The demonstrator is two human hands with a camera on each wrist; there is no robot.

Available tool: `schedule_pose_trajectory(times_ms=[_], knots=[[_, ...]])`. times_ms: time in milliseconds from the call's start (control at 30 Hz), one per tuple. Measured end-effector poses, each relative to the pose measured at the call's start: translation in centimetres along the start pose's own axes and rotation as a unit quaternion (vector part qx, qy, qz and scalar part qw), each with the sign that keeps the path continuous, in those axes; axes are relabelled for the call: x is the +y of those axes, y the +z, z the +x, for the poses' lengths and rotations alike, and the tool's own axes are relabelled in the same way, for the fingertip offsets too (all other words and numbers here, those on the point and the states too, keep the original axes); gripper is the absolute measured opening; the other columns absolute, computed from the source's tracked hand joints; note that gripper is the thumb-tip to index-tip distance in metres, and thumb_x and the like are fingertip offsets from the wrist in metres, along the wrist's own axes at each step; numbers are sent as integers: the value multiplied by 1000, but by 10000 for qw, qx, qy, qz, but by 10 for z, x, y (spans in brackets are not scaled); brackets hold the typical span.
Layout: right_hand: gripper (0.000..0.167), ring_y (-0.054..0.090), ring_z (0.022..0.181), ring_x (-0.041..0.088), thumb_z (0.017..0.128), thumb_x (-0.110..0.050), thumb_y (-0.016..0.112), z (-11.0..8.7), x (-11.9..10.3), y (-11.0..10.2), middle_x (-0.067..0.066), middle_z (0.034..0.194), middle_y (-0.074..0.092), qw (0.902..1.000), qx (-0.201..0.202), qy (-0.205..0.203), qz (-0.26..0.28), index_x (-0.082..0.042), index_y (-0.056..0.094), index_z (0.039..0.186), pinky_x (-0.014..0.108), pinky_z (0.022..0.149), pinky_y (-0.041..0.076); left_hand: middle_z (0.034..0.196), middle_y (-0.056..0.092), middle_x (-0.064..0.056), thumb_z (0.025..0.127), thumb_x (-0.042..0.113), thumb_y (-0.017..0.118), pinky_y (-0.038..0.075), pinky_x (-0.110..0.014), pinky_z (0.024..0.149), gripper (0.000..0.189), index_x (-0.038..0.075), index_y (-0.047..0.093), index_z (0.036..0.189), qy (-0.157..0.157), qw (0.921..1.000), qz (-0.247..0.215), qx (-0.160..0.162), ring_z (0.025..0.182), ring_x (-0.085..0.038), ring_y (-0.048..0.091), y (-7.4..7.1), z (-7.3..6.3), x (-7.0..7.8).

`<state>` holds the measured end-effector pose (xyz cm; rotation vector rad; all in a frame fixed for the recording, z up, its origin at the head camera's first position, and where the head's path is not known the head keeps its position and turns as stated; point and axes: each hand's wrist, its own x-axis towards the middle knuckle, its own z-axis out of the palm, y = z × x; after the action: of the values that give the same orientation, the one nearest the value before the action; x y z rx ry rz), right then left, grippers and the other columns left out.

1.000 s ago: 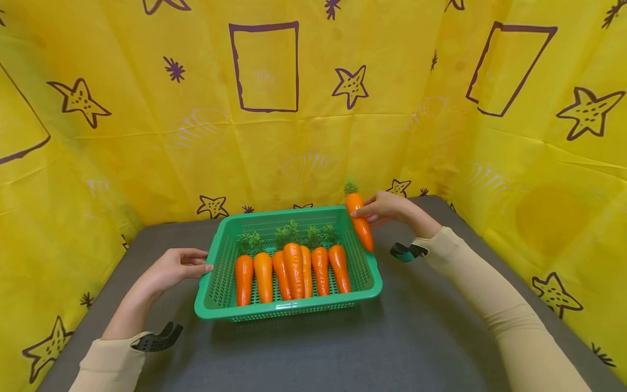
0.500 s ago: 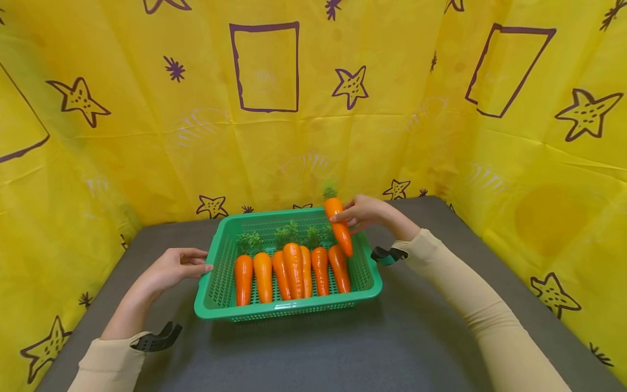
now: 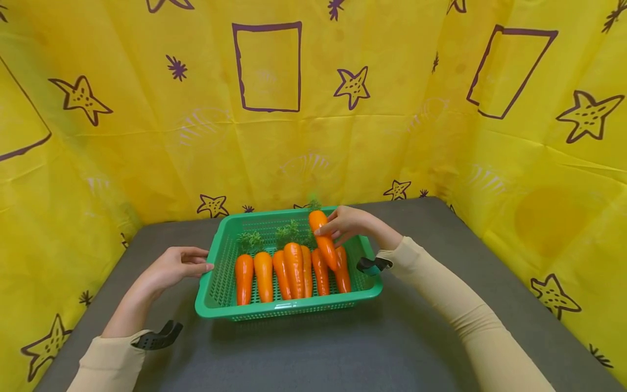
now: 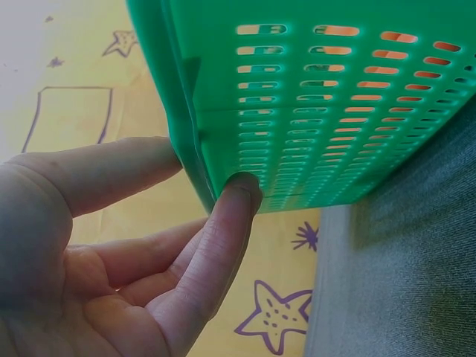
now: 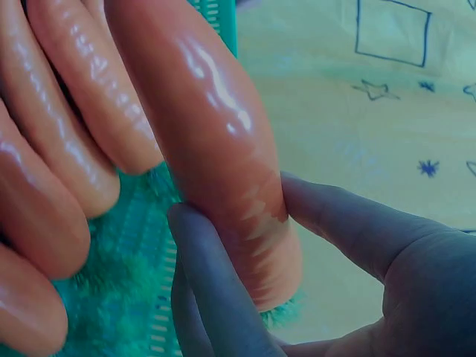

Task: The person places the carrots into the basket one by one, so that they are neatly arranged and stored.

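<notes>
A green plastic basket (image 3: 289, 310) with slotted walls stands on the table, holding a row of several carrots (image 3: 263, 277) with their green tops toward the back. At its left end, my left hand (image 3: 171, 268) pinches the rim; the left wrist view has fingertips on either side of the rim (image 4: 186, 126). Over the right part of the basket, my right hand (image 3: 356, 224) grips one more carrot (image 3: 327, 251) between thumb and fingers near its leafy end. That carrot tilts, tip down toward me, and overlaps the two rightmost carrots. In the right wrist view its body (image 5: 201, 111) shows large and glossy.
A dark grey table (image 3: 303, 354) lies under everything. Yellow cloth (image 3: 313, 147) with starfish and frame drawings hangs behind it and along both sides. Black straps (image 3: 159, 336) sit at the wrists over beige sleeves.
My right hand has carried the carrot leftward and lower, from the basket's right end to above the carrots on its right side. My left hand stays on the rim, and the basket has not shifted.
</notes>
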<state>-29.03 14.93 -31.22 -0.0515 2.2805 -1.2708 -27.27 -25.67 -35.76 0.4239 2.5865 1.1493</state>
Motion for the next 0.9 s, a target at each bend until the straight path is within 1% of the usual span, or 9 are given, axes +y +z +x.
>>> schedule_pose_trajectory(times_ms=[133,233,267,367,500,667,700,800,900], knots=[[47,63,93,24,84,-25,73,2,-1,9,12,104,64,10000,16,1,-79,0,59,121,41,84,55,106,67,-17,85,36,70,55,-44,83,71,-14,45,131,-11,10000,-6,-8,84,-19,67,-1,0,1],[46,62,89,23,84,-25,73,5,-1,14,11,101,63,9999,-49,33,-160,1,60,119,39,81,56,105,67,-17,85,34,70,55,-44,82,71,-14,45,130,-18,10000,-8,-8,83,-19,67,0,0,1],[48,62,89,21,84,-25,73,6,0,15,10,101,61,9998,-63,61,-165,1,58,121,39,82,56,105,67,-17,86,33,70,55,-44,82,70,-14,45,130,-12,10000,-11,-13,83,-19,67,-1,0,0],[48,61,85,20,84,-26,73,10,2,18,11,100,59,9996,-134,175,-182,0,57,121,40,83,56,104,67,-16,86,33,70,55,-43,82,69,-14,45,130,-16,10000,-10,-13,83,-18,67,0,-1,1],[41,62,79,19,83,-25,74,15,6,23,10,95,59,9989,-216,339,-259,-1,62,115,39,81,56,106,67,-17,86,33,70,55,-44,83,70,-14,45,131,-4,10000,-9,-12,84,-18,67,0,-1,1],[37,67,80,21,83,-23,74,21,8,28,13,98,62,9983,-323,407,-257,0,64,111,36,73,58,107,67,-18,86,33,70,55,-45,84,70,-14,44,131,-1,10000,-33,5,85,-19,67,0,-1,-1],[38,66,79,21,83,-23,74,22,8,29,13,96,61,9982,-329,431,-244,1,64,110,35,71,58,107,67,-18,86,33,70,55,-45,84,70,-14,45,131,-16,10000,-31,16,85,-19,67,0,-1,-1],[36,66,77,21,83,-21,75,23,8,31,13,92,60,9977,-362,506,-265,2,64,108,34,69,59,107,66,-18,86,33,70,55,-45,84,70,-14,44,131,-16,10000,-24,24,85,-19,67,0,-1,-1],[33,68,78,22,83,-19,74,24,9,34,14,91,63,9969,-464,567,-286,3,64,106,34,70,59,107,66,-19,86,33,69,55,-45,82,70,-15,44,131,16,10000,8,4,84,-19,67,0,-1,0]])
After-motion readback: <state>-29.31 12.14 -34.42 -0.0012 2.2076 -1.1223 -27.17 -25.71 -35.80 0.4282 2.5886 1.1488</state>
